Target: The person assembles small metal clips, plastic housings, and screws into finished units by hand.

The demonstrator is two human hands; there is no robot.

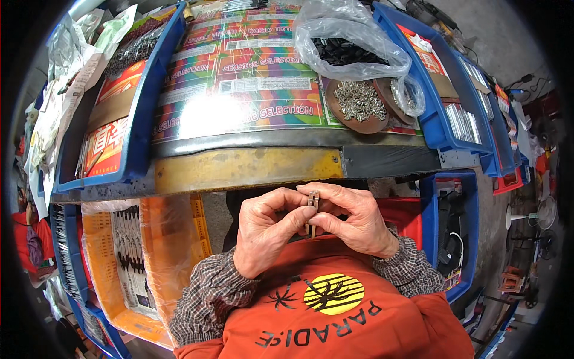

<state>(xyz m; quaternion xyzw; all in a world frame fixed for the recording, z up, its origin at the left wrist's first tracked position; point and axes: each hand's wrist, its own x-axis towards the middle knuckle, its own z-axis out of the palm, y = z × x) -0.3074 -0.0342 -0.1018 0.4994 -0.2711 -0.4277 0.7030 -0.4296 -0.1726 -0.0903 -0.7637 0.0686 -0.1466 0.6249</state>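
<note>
Close to my body, just off the table's front edge, both hands pinch one small narrow piece with brown sides and metal layers [313, 200]. It stands upright and looks like a folding-knife handle, though its exact kind is too small to tell. My left hand [263, 227] is closed, its thumb and fingertips pressing the piece from the left. My right hand [359, 222] is also closed and grips it from the right, with the thumb across the lower part. The fingertips cover the middle of the piece.
Beyond the hands is a table with a yellow-and-black front edge [251, 169]. On it, a brown dish [359, 122] of small metal parts sits beside a clear plastic bag [335, 66] of black pieces. Blue trays [139, 113] flank it. An orange crate [107, 263] is at lower left.
</note>
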